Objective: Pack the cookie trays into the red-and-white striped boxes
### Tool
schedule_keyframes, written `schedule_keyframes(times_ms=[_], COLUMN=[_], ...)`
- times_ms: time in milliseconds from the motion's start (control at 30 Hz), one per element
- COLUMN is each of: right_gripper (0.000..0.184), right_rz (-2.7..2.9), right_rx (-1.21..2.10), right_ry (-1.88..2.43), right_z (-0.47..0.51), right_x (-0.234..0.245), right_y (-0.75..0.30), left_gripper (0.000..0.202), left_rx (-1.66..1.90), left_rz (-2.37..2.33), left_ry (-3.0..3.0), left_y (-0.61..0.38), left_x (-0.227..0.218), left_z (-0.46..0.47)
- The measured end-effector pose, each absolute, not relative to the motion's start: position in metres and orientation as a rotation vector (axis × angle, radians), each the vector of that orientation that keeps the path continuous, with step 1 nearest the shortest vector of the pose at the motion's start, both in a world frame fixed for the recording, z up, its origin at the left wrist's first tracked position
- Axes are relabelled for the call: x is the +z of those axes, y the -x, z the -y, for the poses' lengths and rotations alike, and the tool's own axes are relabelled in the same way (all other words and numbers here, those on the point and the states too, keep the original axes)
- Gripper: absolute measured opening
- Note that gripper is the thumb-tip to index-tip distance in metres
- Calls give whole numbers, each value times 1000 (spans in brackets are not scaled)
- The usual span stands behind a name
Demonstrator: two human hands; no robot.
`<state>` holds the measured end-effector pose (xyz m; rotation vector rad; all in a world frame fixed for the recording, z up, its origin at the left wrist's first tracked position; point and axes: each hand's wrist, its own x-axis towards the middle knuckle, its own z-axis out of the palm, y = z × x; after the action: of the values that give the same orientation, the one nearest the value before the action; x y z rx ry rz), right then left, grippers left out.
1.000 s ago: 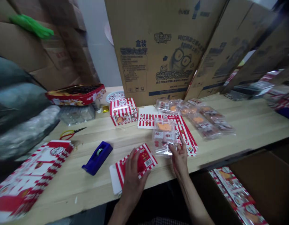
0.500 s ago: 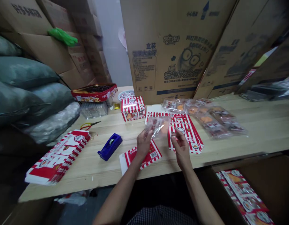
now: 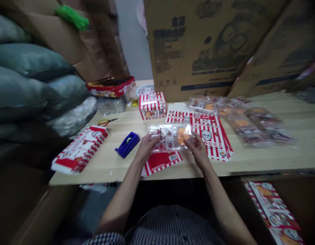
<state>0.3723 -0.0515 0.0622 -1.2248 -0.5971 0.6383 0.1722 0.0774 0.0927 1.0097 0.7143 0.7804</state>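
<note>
I am holding the clear snack packet point(image 3: 171, 136) above the flat striped carton point(image 3: 161, 162) on the surface point(image 3: 262, 160), left hand point(image 3: 147, 145) and right hand point(image 3: 197, 150) pinching its ends, fingers gripping evenly to avoid crumpling.

Printing on cardboard carton point(image 3: 198, 51) too blurred, nothing readable

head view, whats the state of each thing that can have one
clear plastic snack packet: lifted, gripped at its ends by left hand and right hand
red-and-white striped carton blank: flat, unfolded, under the hands
small striped box: folded up, closed
red metal tin: open
blue tape dispenser: tape roll loaded
left stack of striped blanks: flat, fanned
</note>
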Motion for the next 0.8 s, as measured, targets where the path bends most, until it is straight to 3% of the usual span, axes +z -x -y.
schedule_keyframes(times_ms=[100, 267, 467, 800], right_gripper=[90, 115, 132, 129], right_rz=[1109, 2065, 2437, 2475], right_rx=[624, 714, 843, 946], right_ry=[1380, 1561, 1573, 1374], right_z=[45, 6, -29, 10], right_x=[71, 59, 27, 27], right_y=[-362, -328, -296, -296], left_gripper=[51, 54, 59, 50], left_rx=[1090, 1410, 1017, 733], left_rz=[-891, -1186, -1289, -1222], left_ry=[-977, -899, -752, -861], left_y=[-103, 18, 81, 72], left_x=[104, 108, 75, 47], left_z=[-73, -40, -14, -49])
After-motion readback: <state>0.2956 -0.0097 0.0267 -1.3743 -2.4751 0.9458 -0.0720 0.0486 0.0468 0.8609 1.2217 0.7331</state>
